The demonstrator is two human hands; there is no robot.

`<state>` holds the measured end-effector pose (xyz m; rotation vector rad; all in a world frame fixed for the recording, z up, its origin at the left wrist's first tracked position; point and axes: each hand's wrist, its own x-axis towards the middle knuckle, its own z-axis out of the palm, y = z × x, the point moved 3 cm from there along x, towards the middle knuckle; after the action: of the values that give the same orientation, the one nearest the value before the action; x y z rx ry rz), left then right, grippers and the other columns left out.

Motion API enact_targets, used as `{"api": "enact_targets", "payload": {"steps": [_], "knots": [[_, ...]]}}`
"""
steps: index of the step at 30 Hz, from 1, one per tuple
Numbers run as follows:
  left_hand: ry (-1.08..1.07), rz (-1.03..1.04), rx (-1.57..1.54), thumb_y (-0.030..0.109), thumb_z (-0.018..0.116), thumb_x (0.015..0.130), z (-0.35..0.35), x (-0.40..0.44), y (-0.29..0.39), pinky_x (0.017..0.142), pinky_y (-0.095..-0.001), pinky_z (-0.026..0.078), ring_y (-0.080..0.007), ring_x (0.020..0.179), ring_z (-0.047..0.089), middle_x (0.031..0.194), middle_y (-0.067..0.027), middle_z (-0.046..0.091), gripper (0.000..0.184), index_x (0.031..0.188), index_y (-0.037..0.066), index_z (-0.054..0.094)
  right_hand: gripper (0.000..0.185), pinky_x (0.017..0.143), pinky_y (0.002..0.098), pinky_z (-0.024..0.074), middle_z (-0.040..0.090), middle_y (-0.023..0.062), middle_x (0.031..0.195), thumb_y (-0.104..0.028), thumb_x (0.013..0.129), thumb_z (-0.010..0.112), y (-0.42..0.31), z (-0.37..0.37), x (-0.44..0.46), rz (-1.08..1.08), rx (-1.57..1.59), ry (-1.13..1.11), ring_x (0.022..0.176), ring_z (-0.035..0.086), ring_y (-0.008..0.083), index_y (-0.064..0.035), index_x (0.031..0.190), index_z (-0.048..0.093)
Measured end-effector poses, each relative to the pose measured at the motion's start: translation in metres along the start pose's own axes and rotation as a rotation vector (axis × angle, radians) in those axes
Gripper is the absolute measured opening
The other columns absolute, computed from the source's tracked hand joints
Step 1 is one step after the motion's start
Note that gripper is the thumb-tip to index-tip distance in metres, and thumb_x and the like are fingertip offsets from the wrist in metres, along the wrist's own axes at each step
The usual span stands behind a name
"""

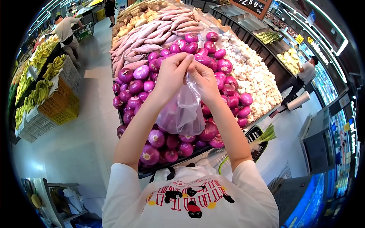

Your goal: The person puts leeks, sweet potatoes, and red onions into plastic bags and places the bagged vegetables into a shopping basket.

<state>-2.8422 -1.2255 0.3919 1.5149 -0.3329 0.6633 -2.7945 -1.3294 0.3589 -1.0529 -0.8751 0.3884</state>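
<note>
Both my hands meet over a heap of red onions (150, 147), pinching a clear plastic bag (181, 114). My left hand (173, 72) has its thumb and fingers pressed together at the bag's top. Close beside it, my right hand (204, 78) is closed in the same way, the two sets of fingertips touching. The bag hangs below my hands in front of the onions, thin and crumpled; whether its mouth is parted cannot be made out.
Sweet potatoes (148, 36) lie behind the onions, and garlic (253, 76) to the right. A basket (255, 142) with green stalks (266, 133) stands at the near right. Bananas (40, 93) and crates (62, 98) line the left. One person (68, 34) bends at left, another (306, 72) at right.
</note>
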Motion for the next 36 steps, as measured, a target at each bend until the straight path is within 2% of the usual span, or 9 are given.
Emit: {"api": "enact_targets", "payload": {"steps": [4, 9, 19, 21, 26, 28, 30, 34, 36], "knots": [[0.173, 0.244, 0.404, 0.011, 0.058, 0.082, -0.020, -0.033, 0.012, 0.062, -0.0298, 0.043, -0.0208, 0.067, 0.056, 0.073, -0.0098, 0.058, 0.013, 0.087, 0.000, 0.062, 0.025, 0.071, 0.0217, 0.0386, 0.053, -0.0001, 0.084, -0.021, 0.091, 0.053, -0.011, 0.020, 0.000, -0.224, -0.395, 0.065, 0.077, 0.046, 0.0062, 0.0031, 0.089, 0.059], [-0.035, 0.100, 0.389, 0.042, 0.085, 0.044, -0.049, -0.110, -0.047, 0.106, -0.0388, 0.025, -0.0303, 0.127, 0.032, 0.135, -0.0174, 0.033, 0.120, 0.137, -0.002, 0.022, 0.022, 0.061, 0.0185, 0.0390, 0.053, -0.0046, 0.072, -0.022, 0.091, 0.053, -0.002, 0.004, 0.000, -0.060, -0.175, 0.176, 0.068, 0.048, 0.0037, -0.0006, 0.088, 0.060], [-0.032, -0.113, -0.065, 0.026, 0.073, 0.066, 0.009, -0.087, -0.113, 0.086, -0.0320, 0.044, -0.0212, 0.100, 0.053, 0.113, -0.0103, 0.052, 0.071, 0.123, -0.002, 0.040, 0.019, 0.069, 0.0223, 0.0405, 0.055, 0.0007, 0.081, -0.018, 0.088, 0.055, -0.013, 0.054, -0.015, 0.043, -0.336, -0.041, 0.076, 0.050, 0.0080, -0.0020, 0.078, 0.057], [-0.028, -0.264, -0.315, 0.026, 0.067, 0.072, 0.007, -0.082, -0.131, 0.084, -0.0300, 0.045, -0.0187, 0.098, 0.054, 0.111, -0.0089, 0.053, 0.061, 0.121, -0.001, 0.043, 0.017, 0.083, 0.0297, 0.0416, 0.052, 0.0080, 0.104, -0.017, 0.083, 0.060, -0.031, 0.052, -0.033, -0.392, -0.903, 0.106, 0.096, 0.050, 0.0151, -0.0003, 0.084, 0.058], [-0.196, -0.409, -0.567, 0.026, 0.049, 0.088, 0.005, -0.079, -0.162, 0.078, -0.0239, 0.046, -0.0114, 0.093, 0.055, 0.108, -0.0054, 0.054, 0.037, 0.115, 0.000, 0.050, 0.109, 0.107, 0.0385, 0.0209, 0.027, 0.0141, 0.140, -0.037, 0.053, 0.083, 0.005, -0.005, -0.099, -0.049, -0.987, 0.340, 0.129, 0.026, 0.0296, -0.0080, 0.138, 0.021], [-0.347, 0.096, 0.177, 0.023, 0.051, 0.084, 0.006, -0.075, -0.154, 0.086, -0.0353, 0.043, -0.0239, 0.100, 0.053, 0.110, -0.0118, 0.054, 0.038, 0.114, -0.001, 0.050, 0.100, 0.107, 0.0396, 0.0215, 0.031, 0.0152, 0.137, -0.032, 0.054, 0.084, 0.040, -0.003, -0.106, 0.039, -1.160, 0.213, 0.128, 0.028, 0.0299, -0.0064, 0.134, 0.031], [-0.386, 0.107, 0.185, 0.020, 0.053, 0.078, 0.014, -0.078, -0.141, 0.094, -0.0407, 0.034, -0.0301, 0.107, 0.047, 0.111, -0.0153, 0.053, 0.036, 0.108, -0.001, 0.054, 0.064, 0.097, 0.0366, 0.0372, 0.051, 0.0102, 0.117, -0.022, 0.066, 0.076, 0.090, -0.011, -0.114, -0.229, -0.954, 0.176, 0.107, 0.050, 0.0252, -0.0066, 0.121, 0.047], [-0.437, 0.333, 0.681, 0.018, 0.056, 0.068, 0.034, -0.075, -0.002, 0.100, -0.0424, 0.025, -0.0307, 0.114, 0.038, 0.115, -0.0141, 0.046, 0.025, 0.087, 0.002, 0.060, 0.039, 0.094, 0.0372, 0.0382, 0.051, 0.0115, 0.118, -0.021, 0.081, 0.056, 0.090, -0.006, -0.094, -0.049, -0.967, 0.267, 0.113, 0.046, 0.0246, -0.0056, 0.116, 0.050], [-0.498, 0.495, 0.891, 0.017, 0.056, 0.068, 0.048, -0.075, 0.007, 0.102, -0.0444, 0.023, -0.0309, 0.116, 0.037, 0.117, -0.0133, 0.045, 0.024, 0.085, 0.001, 0.060, 0.044, 0.095, 0.0344, 0.0387, 0.047, 0.0099, 0.124, -0.015, 0.082, 0.054, 0.093, 0.002, -0.097, -0.082, 0.012, 0.402, 0.113, 0.046, 0.0221, -0.0058, 0.123, 0.044]]}}
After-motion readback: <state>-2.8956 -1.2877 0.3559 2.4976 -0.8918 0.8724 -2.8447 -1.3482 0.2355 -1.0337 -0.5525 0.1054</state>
